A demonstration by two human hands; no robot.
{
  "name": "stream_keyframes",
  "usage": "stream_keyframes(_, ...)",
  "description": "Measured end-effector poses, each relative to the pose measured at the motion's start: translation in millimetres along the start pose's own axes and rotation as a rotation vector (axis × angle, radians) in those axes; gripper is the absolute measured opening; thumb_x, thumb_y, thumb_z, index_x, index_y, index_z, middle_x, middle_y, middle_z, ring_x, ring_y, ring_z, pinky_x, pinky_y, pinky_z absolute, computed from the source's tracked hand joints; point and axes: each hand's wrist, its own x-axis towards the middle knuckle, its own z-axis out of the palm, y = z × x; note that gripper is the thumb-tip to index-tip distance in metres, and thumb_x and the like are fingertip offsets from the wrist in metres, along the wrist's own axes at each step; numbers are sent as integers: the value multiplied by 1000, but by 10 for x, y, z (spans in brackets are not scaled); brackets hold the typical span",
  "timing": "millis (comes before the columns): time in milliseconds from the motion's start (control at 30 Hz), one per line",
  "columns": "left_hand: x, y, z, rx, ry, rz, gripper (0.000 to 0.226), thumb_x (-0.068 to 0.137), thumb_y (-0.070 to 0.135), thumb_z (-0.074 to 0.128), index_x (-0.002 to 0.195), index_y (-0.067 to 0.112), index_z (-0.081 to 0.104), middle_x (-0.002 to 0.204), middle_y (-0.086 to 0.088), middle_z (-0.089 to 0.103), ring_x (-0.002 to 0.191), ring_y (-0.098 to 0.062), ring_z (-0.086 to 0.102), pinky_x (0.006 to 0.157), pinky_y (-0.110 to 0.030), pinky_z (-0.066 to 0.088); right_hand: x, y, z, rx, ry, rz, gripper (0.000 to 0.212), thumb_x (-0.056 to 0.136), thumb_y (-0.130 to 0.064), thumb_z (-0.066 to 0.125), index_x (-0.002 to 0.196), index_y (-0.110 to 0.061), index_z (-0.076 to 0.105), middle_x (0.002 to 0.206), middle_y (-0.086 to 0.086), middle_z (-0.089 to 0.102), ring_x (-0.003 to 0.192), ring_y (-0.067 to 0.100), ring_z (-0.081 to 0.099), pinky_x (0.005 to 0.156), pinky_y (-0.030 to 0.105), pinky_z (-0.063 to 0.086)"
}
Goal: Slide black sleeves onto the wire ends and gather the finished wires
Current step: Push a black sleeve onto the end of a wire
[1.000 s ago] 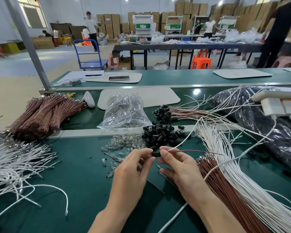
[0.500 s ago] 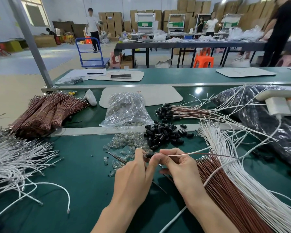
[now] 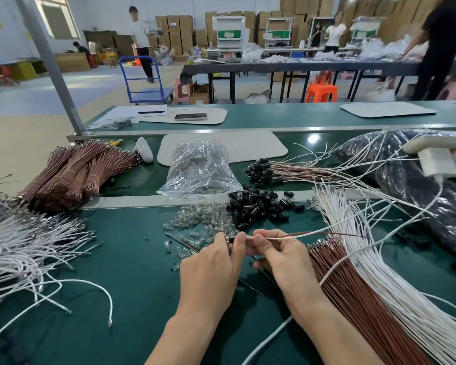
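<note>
Hands (image 3: 208,267) (image 3: 283,259) close together on sleeved wire (image 3: 279,237)

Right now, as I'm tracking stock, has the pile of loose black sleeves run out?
No, a heap of loose black sleeves lies on the green table.

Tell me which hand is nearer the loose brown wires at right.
Right. The right hand sits just left of the loose brown wires; the left hand is farther left, beyond it.

left hand (image 3: 208,272), right hand (image 3: 279,256): bare, nails short. left forearm (image 3: 184,335), right forearm (image 3: 334,330): bare, uncovered to frame edge.
</note>
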Motion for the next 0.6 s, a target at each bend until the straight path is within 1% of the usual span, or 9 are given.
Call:
stream_keyframes(33,-3,-6,0,14,-8,2,52,91,65,-10,70,29,21,53,7,36,57,-17,60,50,-33,32,0,1,-2,-8,-3,-4,5,98,-9,62,101,-8,66,89,2,79,81,12,76,56,18,54)
stream_keyframes(100,-6,-12,-2,28,-18,10,52,89,64,-13,70,29,20,54,7,36,61,-18,62,52,-34,31,1,0,-6,-21,-16,-6,6,99,-11,61,102,-7,65,92,3,79,85,14,76,57,19,54)
stream_keyframes(200,-6,-15,-5,-24,-4,15,54,90,66,-9,70,28,25,53,7,38,56,-19,54,54,-35,30,-3,-6,-12,9,-29,-4,7,97,-12,63,102,-7,64,95,5,79,89,18,76,59,20,55)
stream_keyframes(267,-1,-12,-2,-78,17,0,55,91,68,-3,70,27,28,52,7,41,51,-17,45,53,-35,32,0,2,-13,5,0,-18,7,94,-15,67,99,-10,67,93,4,79,87,16,75,59,22,56)
stream_keyframes(333,-2,-6,-7,-111,34,-20,55,91,70,1,69,27,29,50,6,42,47,-16,42,52,-34,33,5,13,-11,-9,22,-26,6,92,-16,69,97,-12,69,90,4,78,84,13,74,59,22,56)
stream_keyframes(400,-10,-5,-21,-114,38,-45,54,89,72,3,70,28,29,51,6,46,48,-16,47,51,-34,34,4,22,-2,-22,10,-26,5,94,-14,68,98,-11,68,90,2,79,85,13,75,58,21,56)
stream_keyframes(467,-16,-3,-32,-91,36,-66,56,88,72,2,73,28,33,54,6,52,53,-18,57,52,-33,37,-4,25,4,-45,-6,-33,5,96,-12,66,99,-10,67,90,0,79,86,13,76,57,20,56)
stream_keyframes(533,-15,8,-40,-57,25,-65,57,87,71,0,77,28,36,55,6,51,58,-20,62,52,-32,37,-10,22,9,-67,-9,-46,4,96,-11,65,100,-9,67,90,-1,79,86,13,76,57,20,55)
stream_keyframes(600,-3,21,-41,-41,6,-70,59,87,70,-3,75,27,36,55,6,47,61,-22,64,53,-33,36,-16,22,15,-82,-15,-56,4,96,-10,65,100,-8,66,90,-2,79,87,12,76,56,19,55)
